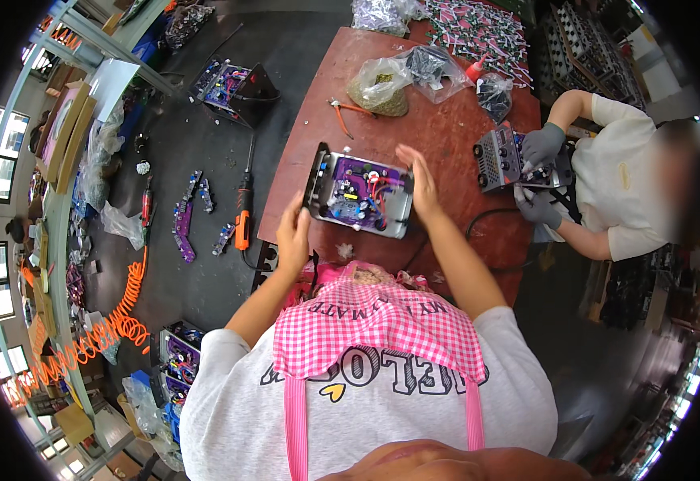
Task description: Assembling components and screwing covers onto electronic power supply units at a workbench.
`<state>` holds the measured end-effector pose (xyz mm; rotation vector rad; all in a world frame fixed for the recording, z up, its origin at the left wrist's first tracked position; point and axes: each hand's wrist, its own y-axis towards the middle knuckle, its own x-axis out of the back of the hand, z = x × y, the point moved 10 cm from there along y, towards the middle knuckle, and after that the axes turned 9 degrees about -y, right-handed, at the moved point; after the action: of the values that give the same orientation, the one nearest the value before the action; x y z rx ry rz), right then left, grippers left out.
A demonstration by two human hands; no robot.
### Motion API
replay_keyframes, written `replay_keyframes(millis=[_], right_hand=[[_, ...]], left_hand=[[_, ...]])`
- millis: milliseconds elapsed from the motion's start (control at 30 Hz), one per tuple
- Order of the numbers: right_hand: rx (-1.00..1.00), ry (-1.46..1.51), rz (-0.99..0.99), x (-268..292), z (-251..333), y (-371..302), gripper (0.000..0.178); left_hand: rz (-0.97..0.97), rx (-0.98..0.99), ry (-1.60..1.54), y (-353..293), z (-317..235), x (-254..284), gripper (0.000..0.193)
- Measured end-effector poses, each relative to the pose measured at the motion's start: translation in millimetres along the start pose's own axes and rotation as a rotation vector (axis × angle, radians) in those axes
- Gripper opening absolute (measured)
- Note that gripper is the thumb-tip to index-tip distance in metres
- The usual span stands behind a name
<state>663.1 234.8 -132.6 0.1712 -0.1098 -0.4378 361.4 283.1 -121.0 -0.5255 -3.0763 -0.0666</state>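
An open metal electronics case (362,195) lies in front of me on the red tabletop, a little tilted. Inside it sits a purple circuit board with red and blue wires, and a black panel stands along its left side. At that panel's lower end, my left hand (292,235) has its thumb and fingers closed on the edge. My right hand (420,183) is by the case's right wall, its fingers stretched out and pointing away from me. Whether the right palm presses on the wall, I cannot tell. Beyond the case lie orange-handled pliers (352,111).
Across the red table (302,120), a gloved co-worker handles another black unit (501,160). Plastic bags of parts (380,84) lie at the far side. To the left are an orange-handled tool (242,216), purple boards (182,224), another open case (226,86) and a coiled orange hose (125,317).
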Motion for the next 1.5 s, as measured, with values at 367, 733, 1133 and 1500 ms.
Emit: replay_keyframes(millis=[367,733,1133,1500], right_hand=[[0.147,-0.638,-0.087,27.1,127.3,52.1,0.033],[0.205,-0.811,-0.349,22.2,77.6,-61.9,0.039],[0.049,-0.334,-0.161,55.0,-10.1,20.8,0.034],[0.013,-0.24,-0.389,90.2,75.4,-3.0,0.028]], left_hand=[[0.254,-0.092,0.096,45.1,-23.2,27.8,0.047],[0.651,0.144,-0.283,84.8,27.6,-19.6,0.029],[0.398,0.044,-0.195,20.9,-21.0,-60.9,0.025],[0.063,0.114,-0.054,128.9,-40.2,-111.9,0.044]])
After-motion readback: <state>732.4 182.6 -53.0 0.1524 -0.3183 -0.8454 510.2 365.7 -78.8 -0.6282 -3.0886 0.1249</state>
